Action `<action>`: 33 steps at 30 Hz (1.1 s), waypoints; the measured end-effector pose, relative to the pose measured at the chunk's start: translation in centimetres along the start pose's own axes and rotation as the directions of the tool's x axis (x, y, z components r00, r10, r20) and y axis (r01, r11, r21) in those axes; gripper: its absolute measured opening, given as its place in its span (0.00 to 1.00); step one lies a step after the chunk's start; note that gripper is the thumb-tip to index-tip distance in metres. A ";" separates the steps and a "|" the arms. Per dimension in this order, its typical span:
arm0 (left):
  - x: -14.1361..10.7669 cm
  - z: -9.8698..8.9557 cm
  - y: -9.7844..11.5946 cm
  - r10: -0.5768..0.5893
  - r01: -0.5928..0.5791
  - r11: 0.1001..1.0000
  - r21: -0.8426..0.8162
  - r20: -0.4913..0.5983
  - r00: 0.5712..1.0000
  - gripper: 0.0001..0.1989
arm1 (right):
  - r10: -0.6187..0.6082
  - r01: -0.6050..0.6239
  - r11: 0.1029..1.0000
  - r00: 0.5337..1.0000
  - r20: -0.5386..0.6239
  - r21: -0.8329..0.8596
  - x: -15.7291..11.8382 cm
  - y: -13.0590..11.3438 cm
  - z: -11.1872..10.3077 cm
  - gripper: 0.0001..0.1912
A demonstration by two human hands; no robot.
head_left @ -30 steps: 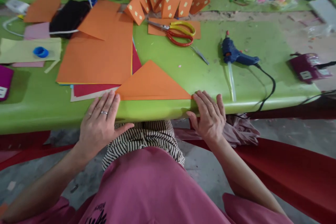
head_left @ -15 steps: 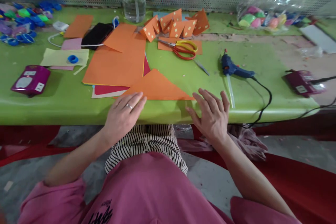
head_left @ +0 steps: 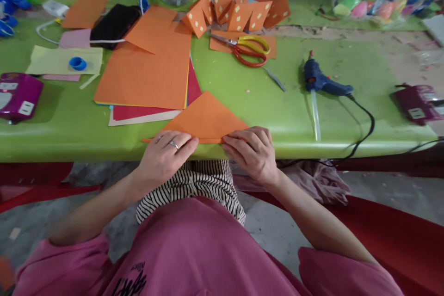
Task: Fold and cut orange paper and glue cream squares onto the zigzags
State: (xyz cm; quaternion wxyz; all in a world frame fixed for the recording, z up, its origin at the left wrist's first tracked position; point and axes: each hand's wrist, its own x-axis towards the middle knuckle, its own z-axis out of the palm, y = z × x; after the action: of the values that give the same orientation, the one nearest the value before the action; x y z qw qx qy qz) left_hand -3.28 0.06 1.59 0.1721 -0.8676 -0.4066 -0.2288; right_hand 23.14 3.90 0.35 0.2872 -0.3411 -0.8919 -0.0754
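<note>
An orange paper triangle [head_left: 207, 118] lies at the front edge of the green table, its point facing away from me and a narrow folded strip along its near edge. My left hand [head_left: 166, 155], with a ring on one finger, has its fingers closed on the left part of that edge. On the right part of the same edge, my right hand [head_left: 252, 151] pinches the paper with bent fingers. Behind the triangle to the left is a stack of orange sheets [head_left: 149, 74] over red and white ones.
Yellow-and-red scissors [head_left: 248, 51] and tweezers [head_left: 274, 79] lie behind the triangle. Dotted folded orange strips [head_left: 239, 9] stand further back. A blue glue gun [head_left: 324, 81] with its cord is at the right. Purple boxes [head_left: 21, 97] flank the workspace; a black phone [head_left: 114, 25] lies back left.
My right hand has moved left and closed on the triangle's near edge, which now shows a narrow fold. My left hand stays on the paper. The view has shifted down and closer to the table.
</note>
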 end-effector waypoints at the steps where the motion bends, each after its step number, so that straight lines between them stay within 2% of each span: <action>1: 0.0 0.1 0.0 -0.003 0.003 1.000 0.000 -0.004 1.000 0.09 | 0.008 -0.008 1.000 1.000 0.008 -0.007 0.1 0.0 -0.1 0.08; 4: 0.3 0.2 0.0 -0.027 0.027 0.999 0.016 -0.012 1.000 0.07 | 0.044 -0.043 0.999 0.997 0.059 -0.027 0.7 -0.2 -0.4 0.05; 7: 1.1 0.0 0.3 -0.112 0.112 0.993 -0.036 0.010 0.994 0.03 | 0.101 -0.101 0.995 0.988 0.115 -0.013 1.6 -0.6 -1.1 0.06; 9: 1.7 -0.3 0.5 -0.195 0.204 0.975 -0.087 0.098 0.976 0.06 | 0.129 -0.131 0.991 0.980 0.152 0.002 2.2 -0.8 -1.5 0.08; 13: 2.9 -1.1 0.3 -0.292 0.339 0.934 -0.109 0.309 0.905 0.08 | 0.178 -0.186 0.983 0.956 0.231 0.011 3.3 -0.9 -2.1 0.09; 19: 3.8 -1.3 -1.1 -0.330 0.414 0.903 -0.113 0.435 0.838 0.09 | 0.264 -0.264 0.963 0.905 0.334 -0.045 4.1 -0.5 -2.3 0.10; 23: 3.4 -1.7 -2.4 -0.347 0.431 0.899 -0.080 0.472 0.810 0.10 | 0.303 -0.297 0.952 0.875 0.378 -0.076 4.3 -0.4 -2.5 0.12; 27: 1.6 -2.7 -3.8 -0.384 0.456 0.889 -0.040 0.476 0.791 0.11 | 0.310 -0.302 0.950 0.868 0.389 -0.083 4.3 -0.2 -2.7 0.12; 33: -0.9 -3.0 -5.1 -0.495 0.540 0.842 -0.006 0.393 0.775 0.10 | 0.298 -0.287 0.954 0.882 0.365 -0.084 4.4 0.6 -2.1 0.14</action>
State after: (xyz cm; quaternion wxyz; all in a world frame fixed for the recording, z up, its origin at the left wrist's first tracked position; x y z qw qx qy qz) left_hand -8.51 1.16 4.23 -0.0303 -0.7580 -0.6404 -0.1202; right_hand 21.86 6.15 4.50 0.1157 -0.4836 -0.8673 0.0229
